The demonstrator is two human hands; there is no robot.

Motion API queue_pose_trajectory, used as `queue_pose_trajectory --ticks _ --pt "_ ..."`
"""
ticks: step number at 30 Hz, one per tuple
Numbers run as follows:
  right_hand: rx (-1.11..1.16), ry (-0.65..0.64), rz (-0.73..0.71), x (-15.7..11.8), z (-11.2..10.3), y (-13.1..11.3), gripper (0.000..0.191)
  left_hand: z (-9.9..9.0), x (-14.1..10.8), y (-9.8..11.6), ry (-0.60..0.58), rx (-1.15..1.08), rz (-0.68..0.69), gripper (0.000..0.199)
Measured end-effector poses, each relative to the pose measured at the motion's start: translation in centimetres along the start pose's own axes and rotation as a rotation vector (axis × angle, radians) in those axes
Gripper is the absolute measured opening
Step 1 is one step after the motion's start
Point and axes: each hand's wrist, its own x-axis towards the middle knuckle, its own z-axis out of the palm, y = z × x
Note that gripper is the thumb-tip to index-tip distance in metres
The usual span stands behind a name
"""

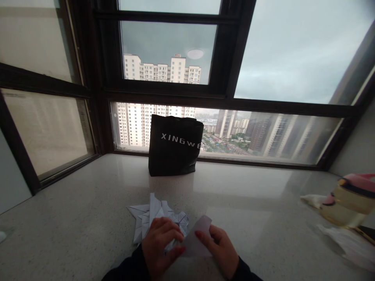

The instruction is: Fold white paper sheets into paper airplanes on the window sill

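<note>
A pale sheet of paper (197, 242) is held up between my two hands, low in the middle of the head view. My right hand (222, 249) pinches its right side, thumb on the near face and fingers behind. At its lower left edge, the thumb and curled fingers of my left hand (162, 244) close on the paper. Just beyond my left hand lies a pile of folded white paper pieces (142, 219), partly hidden by that hand. Some of the pieces have pointed corners and creases.
A black bag (175, 150) with white lettering stands upright by the window (234, 134). To the right, a yellow and pink container (348, 201) sits near crumpled white plastic (345, 240). The speckled pale sill (88, 210) extends to dark window frames.
</note>
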Motion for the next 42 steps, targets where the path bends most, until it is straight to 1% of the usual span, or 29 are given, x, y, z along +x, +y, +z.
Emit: queue_pose_trajectory --ticks 2,4,5,8,10,11,13,18,22,25,28,31,33,39,42 --pt "-0.067 0.030 -0.015 0.1 -0.1 0.0 0.033 -0.8 0.1 -1.2 0.038 0.088 -0.138 0.028" --pt "-0.092 0.024 -0.033 0.2 -0.3 -0.1 0.034 -1.4 0.1 -2.9 0.066 0.248 -0.281 0.024" --pt "-0.097 0.018 -0.040 0.2 -0.3 -0.2 0.034 -1.6 -0.1 -3.7 0.071 0.332 -0.348 0.027" --pt "-0.121 0.014 -0.048 0.3 -0.3 -0.3 0.035 -1.7 -0.6 -5.5 0.021 0.491 -0.539 0.041" --pt "-0.145 0.009 -0.053 0.3 -0.2 -0.3 0.035 -1.5 -0.9 -6.0 -0.026 0.508 -0.622 0.046" --pt "-0.154 0.004 -0.058 0.3 -0.1 -0.2 0.034 -1.3 -0.9 -6.0 -0.034 0.501 -0.643 0.047" --pt "-0.176 -0.011 -0.071 0.3 -0.1 -0.2 0.034 -1.0 -0.9 -5.9 -0.019 0.480 -0.644 0.047" --pt "-0.258 -0.024 -0.093 0.3 -0.1 0.1 0.036 -0.9 -0.6 -5.6 0.074 0.403 -0.587 0.045" --pt "-0.273 -0.029 -0.094 0.3 -0.1 0.2 0.034 -1.4 -0.5 -5.7 0.136 0.320 -0.554 0.043" --pt "-0.291 -0.029 -0.082 0.3 -0.1 0.1 0.035 -2.0 -0.4 -6.0 0.181 0.226 -0.488 0.037" --pt "-0.295 -0.022 -0.095 0.2 -0.1 -0.1 0.034 -2.5 -0.2 -6.2 0.291 0.083 -0.438 0.033" --pt "-0.280 -0.024 -0.103 0.2 -0.1 -0.2 0.033 -2.7 0.1 -6.4 0.438 0.020 -0.450 0.033" --pt "-0.276 -0.029 -0.100 0.2 -0.1 -0.2 0.033 -2.6 0.1 -6.7 0.490 0.012 -0.462 0.035" --pt "-0.272 -0.040 -0.109 0.1 -0.1 -0.1 0.034 -2.8 0.1 -7.3 0.528 -0.084 -0.550 0.042" --pt "-0.296 -0.035 -0.108 0.1 0.0 0.0 0.033 -3.4 0.3 -7.0 0.566 -0.174 -0.550 0.042"
